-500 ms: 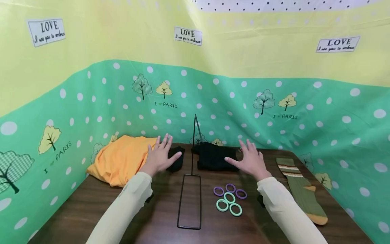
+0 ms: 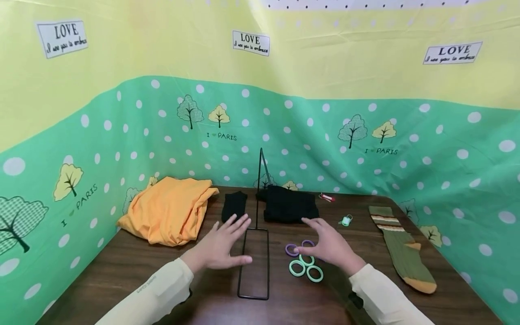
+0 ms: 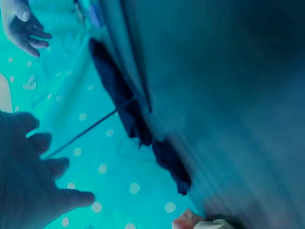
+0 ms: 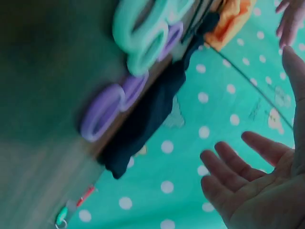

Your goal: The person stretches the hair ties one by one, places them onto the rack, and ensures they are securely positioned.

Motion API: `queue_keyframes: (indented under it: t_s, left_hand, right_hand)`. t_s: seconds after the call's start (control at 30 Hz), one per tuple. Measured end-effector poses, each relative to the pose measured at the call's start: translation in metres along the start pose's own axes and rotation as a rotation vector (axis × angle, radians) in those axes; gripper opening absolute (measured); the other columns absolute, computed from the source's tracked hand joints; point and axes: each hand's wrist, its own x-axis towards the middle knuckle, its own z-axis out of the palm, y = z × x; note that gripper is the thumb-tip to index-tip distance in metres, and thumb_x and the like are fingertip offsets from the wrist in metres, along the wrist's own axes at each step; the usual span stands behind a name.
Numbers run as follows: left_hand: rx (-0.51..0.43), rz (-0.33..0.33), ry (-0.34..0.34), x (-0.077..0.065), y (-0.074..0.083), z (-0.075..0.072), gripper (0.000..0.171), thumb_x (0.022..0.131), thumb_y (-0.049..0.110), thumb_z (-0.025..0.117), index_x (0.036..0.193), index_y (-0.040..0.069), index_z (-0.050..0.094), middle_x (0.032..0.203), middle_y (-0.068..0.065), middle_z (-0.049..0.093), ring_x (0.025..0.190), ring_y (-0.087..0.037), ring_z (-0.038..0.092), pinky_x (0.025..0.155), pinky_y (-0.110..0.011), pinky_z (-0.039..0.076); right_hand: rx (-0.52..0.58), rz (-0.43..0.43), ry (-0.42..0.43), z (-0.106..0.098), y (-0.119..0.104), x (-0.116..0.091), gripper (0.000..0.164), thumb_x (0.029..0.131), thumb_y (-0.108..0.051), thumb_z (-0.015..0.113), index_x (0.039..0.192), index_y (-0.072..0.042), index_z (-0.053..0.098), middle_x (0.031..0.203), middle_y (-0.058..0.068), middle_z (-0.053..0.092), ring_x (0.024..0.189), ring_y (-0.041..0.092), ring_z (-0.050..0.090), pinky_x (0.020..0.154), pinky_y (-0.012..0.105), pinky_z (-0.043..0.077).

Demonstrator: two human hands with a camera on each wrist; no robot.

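Note:
My left hand (image 2: 219, 243), fingers spread and holding nothing, hovers beside the thin black wire stand (image 2: 253, 298), overlapping its base in the head view. The stand's upright rises toward the back. Opposite, my right hand (image 2: 331, 243) is also spread and bare, above several rings. A purple ring (image 2: 291, 250) and a mint green ring (image 2: 297, 268) show there, while the hand hides part of the group. Behind the hands lie a folded black cloth (image 2: 290, 205) and a smaller black cloth piece (image 2: 234, 205). The right wrist view shows the right palm with relaxed fingers.
A crumpled orange cloth (image 2: 168, 210) lies at the back left. On the right is an olive sock (image 2: 406, 253) with a tan heel and toe. A small red item (image 2: 327, 197) and a mint green tag-like item (image 2: 346, 220) lie at the back right, before the patterned curtain.
Both hands have drawn back toward the person and lower in view, still spread. The smaller black cloth and the small red and green items now show uncovered.

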Motion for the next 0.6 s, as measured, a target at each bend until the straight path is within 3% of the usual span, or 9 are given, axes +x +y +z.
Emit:
queue_keyframes:
  t_s: [0.17,0.33,0.5,0.6]
  left_hand:
    - [-0.089,0.046,-0.183,-0.014,0.004,0.012,0.093,0.078,0.073,0.047,0.150,0.027,0.011,0.156,0.007,0.010,0.143,-0.031,0.012,0.098,-0.070,0.024]
    - [-0.133,0.017,-0.304,-0.020,0.005,0.021,0.097,0.074,0.075,0.051,0.149,0.024,0.019,0.156,0.004,0.016,0.142,-0.034,0.016,0.090,-0.074,0.027]
    - [-0.126,0.008,-0.343,-0.022,0.007,0.027,0.096,0.073,0.076,0.052,0.148,0.024,0.023,0.155,0.005,0.019,0.140,-0.037,0.020,0.087,-0.074,0.031]
    - [-0.118,0.013,-0.364,-0.022,0.006,0.027,0.095,0.074,0.073,0.054,0.148,0.021,0.025,0.155,0.003,0.020,0.139,-0.039,0.022,0.093,-0.066,0.034]
  right_hand:
    - [0.108,-0.041,-0.094,0.010,0.000,-0.012,0.070,0.066,-0.051,0.078,0.122,-0.012,0.060,0.092,0.000,0.060,0.078,0.011,0.055,0.061,0.025,0.044]
    - [0.232,-0.052,-0.241,0.020,0.006,-0.017,0.056,0.068,-0.037,0.080,0.114,-0.009,0.065,0.057,-0.008,0.040,0.050,0.002,0.034,0.044,0.019,0.029]
    - [0.367,-0.055,-0.340,0.026,0.014,-0.017,0.055,0.068,-0.031,0.081,0.113,-0.004,0.065,0.050,-0.009,0.027,0.043,0.003,0.024,0.041,0.018,0.025]
    - [0.413,-0.059,-0.367,0.029,0.018,-0.016,0.052,0.068,-0.027,0.082,0.111,-0.003,0.065,0.050,-0.009,0.025,0.042,0.004,0.022,0.042,0.018,0.025]
